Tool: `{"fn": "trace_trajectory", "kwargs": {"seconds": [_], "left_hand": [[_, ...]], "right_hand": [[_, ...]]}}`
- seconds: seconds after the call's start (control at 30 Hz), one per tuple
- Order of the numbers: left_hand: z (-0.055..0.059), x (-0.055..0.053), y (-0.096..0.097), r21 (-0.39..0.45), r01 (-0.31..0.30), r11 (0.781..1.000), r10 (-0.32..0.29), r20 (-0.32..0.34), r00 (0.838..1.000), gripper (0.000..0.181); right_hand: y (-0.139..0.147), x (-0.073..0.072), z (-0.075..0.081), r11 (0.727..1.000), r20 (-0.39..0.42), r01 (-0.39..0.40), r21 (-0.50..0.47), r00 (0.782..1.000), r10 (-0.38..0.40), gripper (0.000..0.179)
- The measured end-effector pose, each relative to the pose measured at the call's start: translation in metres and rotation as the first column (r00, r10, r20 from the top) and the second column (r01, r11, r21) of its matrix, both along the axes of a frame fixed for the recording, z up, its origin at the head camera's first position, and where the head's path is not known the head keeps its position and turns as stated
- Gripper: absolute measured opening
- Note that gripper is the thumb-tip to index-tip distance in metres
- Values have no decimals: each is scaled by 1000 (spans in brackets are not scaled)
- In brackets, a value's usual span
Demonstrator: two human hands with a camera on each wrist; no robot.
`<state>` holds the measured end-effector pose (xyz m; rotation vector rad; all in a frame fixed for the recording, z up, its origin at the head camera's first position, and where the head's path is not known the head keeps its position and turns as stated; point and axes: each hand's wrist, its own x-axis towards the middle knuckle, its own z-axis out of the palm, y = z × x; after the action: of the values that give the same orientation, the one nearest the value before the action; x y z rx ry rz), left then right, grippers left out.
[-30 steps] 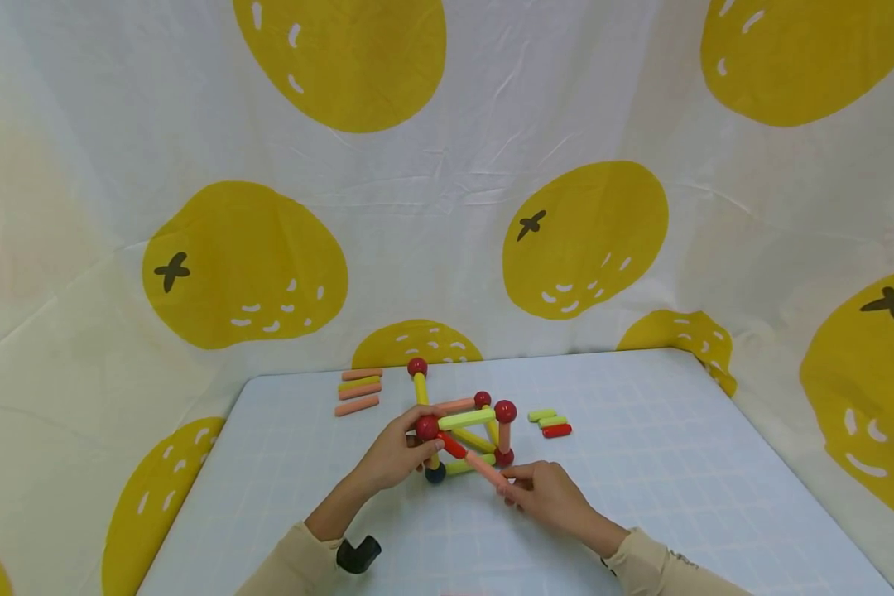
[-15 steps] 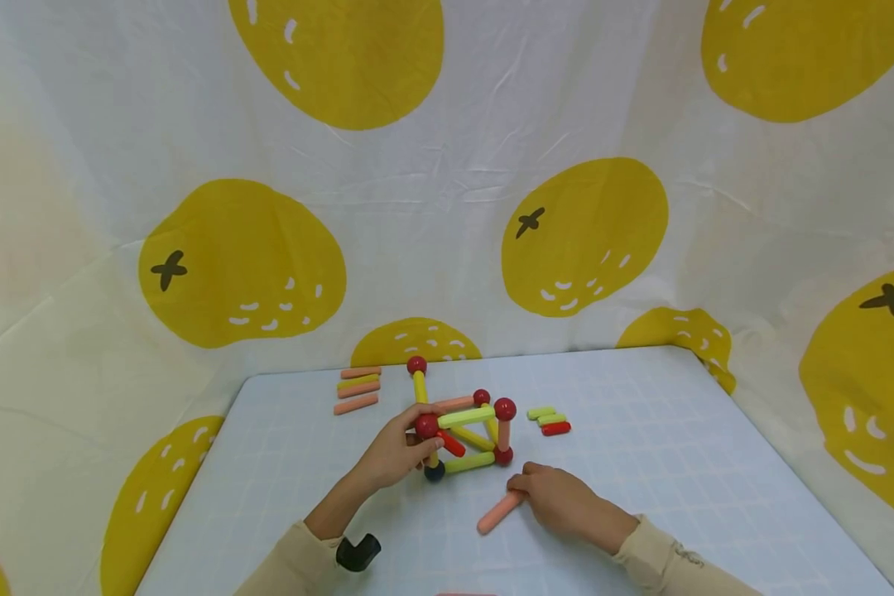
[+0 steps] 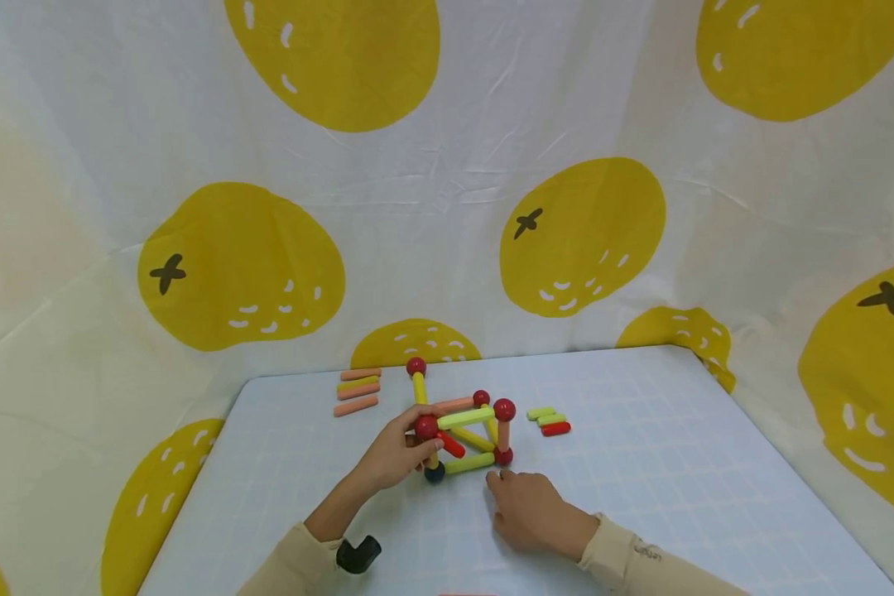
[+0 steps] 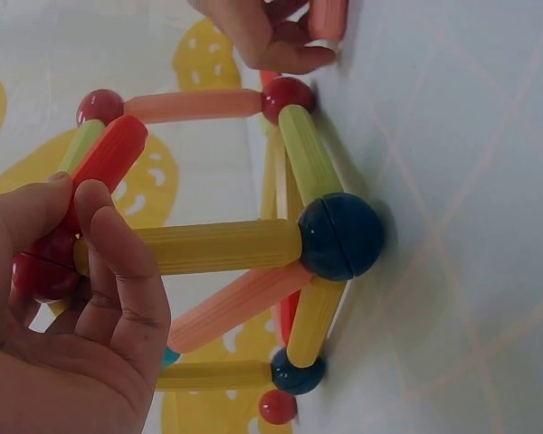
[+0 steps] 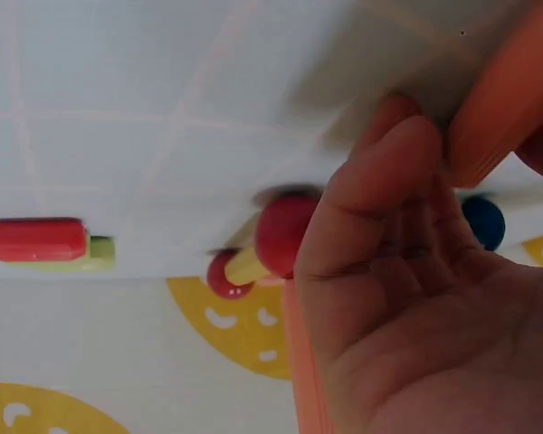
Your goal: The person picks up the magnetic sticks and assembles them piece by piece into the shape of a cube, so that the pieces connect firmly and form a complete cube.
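A stick-and-ball toy structure (image 3: 467,420) stands on the table, made of yellow, lime and salmon sticks with red and dark blue balls. My left hand (image 3: 395,451) grips its near upper left corner, fingers around a red ball (image 4: 45,262) and the foot of a short red stick (image 4: 109,158) that juts out freely. Just right of the structure's near lower corner is my right hand (image 3: 532,509), low over the table. It holds a salmon stick (image 5: 507,99) between thumb and fingers; the head view hides this stick behind the hand. A dark blue ball (image 4: 341,236) forms a bottom corner.
Several loose salmon and yellow sticks (image 3: 356,406) lie at the back left. Two short lime sticks (image 3: 541,413) and a short red stick (image 3: 555,429) lie right of the structure. A patterned cloth (image 3: 447,248) hangs behind the table.
My right hand has drawn the salmon stick away from the short red stick's end, turned it, and moved slightly left. My left hand and the structure have stayed put.
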<state>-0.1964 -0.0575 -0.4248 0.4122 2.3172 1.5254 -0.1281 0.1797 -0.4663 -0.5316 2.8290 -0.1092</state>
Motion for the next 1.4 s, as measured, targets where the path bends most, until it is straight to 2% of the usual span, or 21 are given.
{"fn": "trace_trajectory", "kwargs": {"seconds": [0.07, 0.13, 0.23, 0.3, 0.37, 0.53, 0.6, 0.67, 0.83, 1.0, 1.1, 1.2, 1.3, 1.4], "left_hand": [[-1, 0, 0, 3, 3, 1000, -3, 1, 1000, 43], [-2, 0, 0, 6, 7, 1000, -8, 3, 1000, 45], [-2, 0, 0, 2, 14, 1000, -14, -2, 1000, 45], [-2, 0, -1, -2, 12, 1000, -12, -4, 1000, 44], [-1, 0, -1, -5, 6, 1000, -6, -5, 1000, 45], [1, -1, 0, -15, -11, 1000, 11, 7, 1000, 47], [2, -1, 0, -18, -10, 1000, 10, 5, 1000, 47], [2, -1, 1, -16, -7, 1000, 7, 0, 1000, 47], [0, 1, 1, -5, -8, 1000, 8, 1, 1000, 46], [1, 1, 1, -10, -20, 1000, 20, 9, 1000, 47], [1, 0, 1, -12, -29, 1000, 29, 11, 1000, 47], [1, 0, 1, -8, -30, 1000, 30, 10, 999, 47], [-1, 1, 1, 4, -25, 1000, 25, 8, 1000, 46], [-2, 1, 1, 16, -21, 1000, 21, 6, 1000, 45]], "right_hand": [[0, 0, 2, 998, -14, -60, 17, 998, 60, 28], [3, 1, 3, 995, -50, -90, 43, 995, 92, 34], [13, 4, 5, 993, -121, -68, 96, 990, 79, 48], [21, 6, 7, 987, -159, -46, 153, 985, 71, 51], [27, 7, 9, 981, -191, -37, 190, 979, 74, 43], [34, 11, 8, 959, -267, -66, 274, 953, 142, 19], [33, 12, 9, 947, -270, -64, 314, 951, 154, 21], [32, 13, 10, 947, -252, -44, 318, 959, 129, 24], [36, 14, 15, 976, -169, 16, 217, 985, 21, 26], [43, 10, 13, 993, -150, 47, 110, 988, -31, 17], [45, 6, 10, 998, -126, 60, 3, 990, -59, 14], [46, 2, 8, 987, -95, 72, -145, 992, -86, 14], [45, -2, 7, 959, -74, 70, -275, 993, -94, 15], [41, -5, 9, 932, -91, 51, -360, 992, -89, 17]]}}
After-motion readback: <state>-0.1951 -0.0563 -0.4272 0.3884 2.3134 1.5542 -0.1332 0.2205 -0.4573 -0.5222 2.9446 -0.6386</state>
